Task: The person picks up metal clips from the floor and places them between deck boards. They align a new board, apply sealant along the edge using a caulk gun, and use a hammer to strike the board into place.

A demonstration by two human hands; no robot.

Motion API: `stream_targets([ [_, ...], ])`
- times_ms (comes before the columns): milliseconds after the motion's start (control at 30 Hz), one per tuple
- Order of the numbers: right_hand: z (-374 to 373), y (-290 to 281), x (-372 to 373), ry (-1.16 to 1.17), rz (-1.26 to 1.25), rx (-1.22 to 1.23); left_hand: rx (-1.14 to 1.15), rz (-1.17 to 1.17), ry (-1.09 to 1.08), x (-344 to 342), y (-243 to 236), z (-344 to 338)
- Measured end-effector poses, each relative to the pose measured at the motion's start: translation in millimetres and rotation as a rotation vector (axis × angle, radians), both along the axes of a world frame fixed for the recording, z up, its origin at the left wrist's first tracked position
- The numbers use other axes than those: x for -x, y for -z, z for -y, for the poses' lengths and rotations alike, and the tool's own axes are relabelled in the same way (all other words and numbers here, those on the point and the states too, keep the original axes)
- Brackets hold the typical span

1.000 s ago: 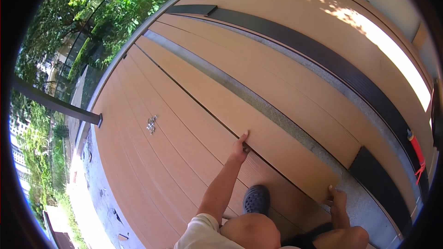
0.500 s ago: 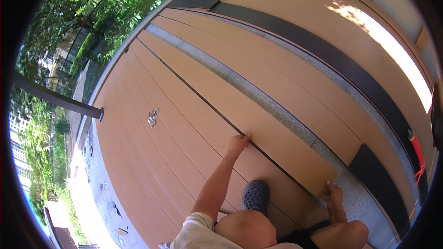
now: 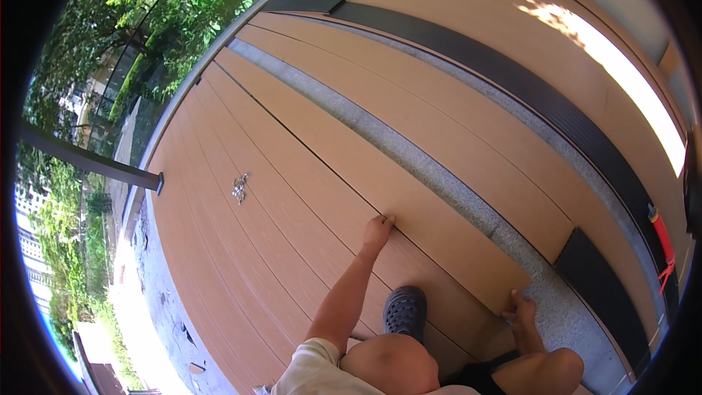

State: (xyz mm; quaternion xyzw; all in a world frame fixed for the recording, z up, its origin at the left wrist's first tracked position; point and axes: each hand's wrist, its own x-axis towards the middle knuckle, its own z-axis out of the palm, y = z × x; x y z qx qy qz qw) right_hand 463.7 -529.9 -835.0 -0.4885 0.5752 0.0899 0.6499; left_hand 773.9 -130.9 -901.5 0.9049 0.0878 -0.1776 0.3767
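Observation:
A long brown decking board (image 3: pixel 431 223) lies diagonally across the floor, its left edge almost against the neighbouring laid board (image 3: pixel 314 190). Only a thin dark seam shows between the two. My left hand (image 3: pixel 378 230) is at this seam, thumb and fingers closed on the board's edge about midway along its near half. At the board's near end, my right hand (image 3: pixel 523 314) grips the corner, thumb on top and the other fingers partly hidden below.
A small pile of metal clips (image 3: pixel 240 188) lies on the laid boards to the left. Right of the board runs a strip of bare concrete (image 3: pixel 468 208). Dark boards (image 3: pixel 599 285) lie further right, near a red-handled tool (image 3: pixel 661 238). My shoe (image 3: pixel 405 311) stands on the decking.
The board has shifted left, narrowing the dark gap beside it to a thin seam. My right hand moved slightly left with its end; my left hand stays close to the same place.

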Motion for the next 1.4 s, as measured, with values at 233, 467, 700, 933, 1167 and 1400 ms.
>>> stream_targets([
  [233, 2, 21, 29, 0.000, 0.004, -0.044, -0.295, 0.255, 0.256, 2, 93, -18],
  [467, 4, 29, -4, -0.052, 0.044, -0.059, 0.017, -0.079, -0.017, -22, -14, -22],
  [700, 15, 34, 10, -0.064, 0.001, -0.023, -0.020, -0.255, -0.016, -24, -27, 7],
  [933, 7, 41, 17, -0.021, 0.052, 0.108, -0.019, -0.236, -0.004, -14, -29, 6],
  [1167, 6, 44, 15, -0.016, 0.074, 0.088, -0.035, -0.233, 0.000, -18, -27, 4],
  [1400, 3, 45, 14, 0.042, 0.091, 0.165, -0.008, -0.245, -0.021, -17, -30, 9],
])
